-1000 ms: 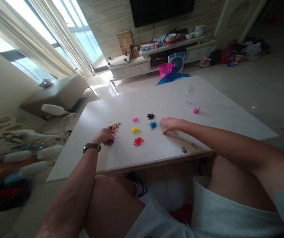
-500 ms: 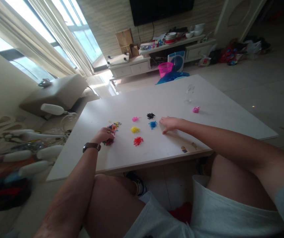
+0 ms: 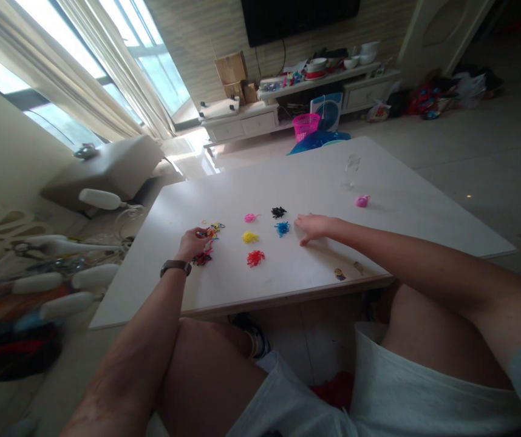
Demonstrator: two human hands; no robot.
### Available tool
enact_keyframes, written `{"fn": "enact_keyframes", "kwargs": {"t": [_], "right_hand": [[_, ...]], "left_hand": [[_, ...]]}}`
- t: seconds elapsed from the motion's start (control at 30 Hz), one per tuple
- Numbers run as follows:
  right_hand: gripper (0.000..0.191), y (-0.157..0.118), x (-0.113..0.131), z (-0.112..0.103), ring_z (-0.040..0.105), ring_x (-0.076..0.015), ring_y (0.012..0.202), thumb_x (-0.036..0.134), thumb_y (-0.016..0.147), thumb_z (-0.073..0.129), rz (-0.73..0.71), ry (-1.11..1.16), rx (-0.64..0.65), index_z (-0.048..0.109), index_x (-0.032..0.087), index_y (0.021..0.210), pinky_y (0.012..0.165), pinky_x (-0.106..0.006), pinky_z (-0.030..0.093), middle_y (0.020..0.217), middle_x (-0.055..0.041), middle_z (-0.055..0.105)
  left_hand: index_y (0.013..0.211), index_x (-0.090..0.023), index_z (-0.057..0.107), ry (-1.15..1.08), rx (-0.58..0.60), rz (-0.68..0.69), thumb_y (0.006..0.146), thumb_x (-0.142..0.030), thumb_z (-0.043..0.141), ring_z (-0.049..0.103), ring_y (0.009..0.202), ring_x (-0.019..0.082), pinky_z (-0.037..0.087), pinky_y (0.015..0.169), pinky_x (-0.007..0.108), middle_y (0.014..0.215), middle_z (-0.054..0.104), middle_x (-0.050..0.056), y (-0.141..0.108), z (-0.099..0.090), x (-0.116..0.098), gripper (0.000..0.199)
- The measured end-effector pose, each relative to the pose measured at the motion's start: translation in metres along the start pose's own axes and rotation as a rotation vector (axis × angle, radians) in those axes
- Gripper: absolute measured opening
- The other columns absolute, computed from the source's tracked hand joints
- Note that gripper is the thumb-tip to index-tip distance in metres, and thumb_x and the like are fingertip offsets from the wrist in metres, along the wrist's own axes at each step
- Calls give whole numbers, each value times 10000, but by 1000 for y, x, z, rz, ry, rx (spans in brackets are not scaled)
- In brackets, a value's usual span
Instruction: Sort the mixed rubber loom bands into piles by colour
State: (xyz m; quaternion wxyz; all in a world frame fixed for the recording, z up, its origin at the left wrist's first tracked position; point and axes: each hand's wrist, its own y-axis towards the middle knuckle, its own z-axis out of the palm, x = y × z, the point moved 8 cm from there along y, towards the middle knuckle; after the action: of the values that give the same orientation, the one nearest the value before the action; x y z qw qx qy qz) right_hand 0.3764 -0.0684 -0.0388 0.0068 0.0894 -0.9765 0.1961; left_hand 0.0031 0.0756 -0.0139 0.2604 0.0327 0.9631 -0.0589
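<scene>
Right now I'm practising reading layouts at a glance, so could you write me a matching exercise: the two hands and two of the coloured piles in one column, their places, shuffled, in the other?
Things:
1. Left hand
2. Right hand
3. Red pile
4. Black pile

Places:
A. Just beyond the blue pile
B. At the mixed-colour pile
C. On the near side of the yellow pile
D. To the right of the blue pile

Pairs: 1-B, 2-D, 3-C, 4-A
</scene>
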Motion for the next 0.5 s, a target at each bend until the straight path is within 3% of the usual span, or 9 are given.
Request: {"fn": "enact_keyframes", "kwargs": {"t": [0.27,0.5], "right_hand": [[683,-3,1,-2,563,-396,1299,525,781,812,23,14,14,608,167,1325,1036,-424,482,1437,-189,551],[697,-6,5,-3,567,-402,1280,524,799,800,18,-18,21,596,139,1343,1005,-419,490,1431,-201,550]], "left_hand": [[878,-140,764,12,-69,-40,670,-244,755,652,682,186,445,595,253,772,744,78,-5,1,-8,232],[829,-124,758,88,-83,-63,681,-189,679,679,787,199,444,626,244,835,769,104,-1,-2,-4,180]]}}
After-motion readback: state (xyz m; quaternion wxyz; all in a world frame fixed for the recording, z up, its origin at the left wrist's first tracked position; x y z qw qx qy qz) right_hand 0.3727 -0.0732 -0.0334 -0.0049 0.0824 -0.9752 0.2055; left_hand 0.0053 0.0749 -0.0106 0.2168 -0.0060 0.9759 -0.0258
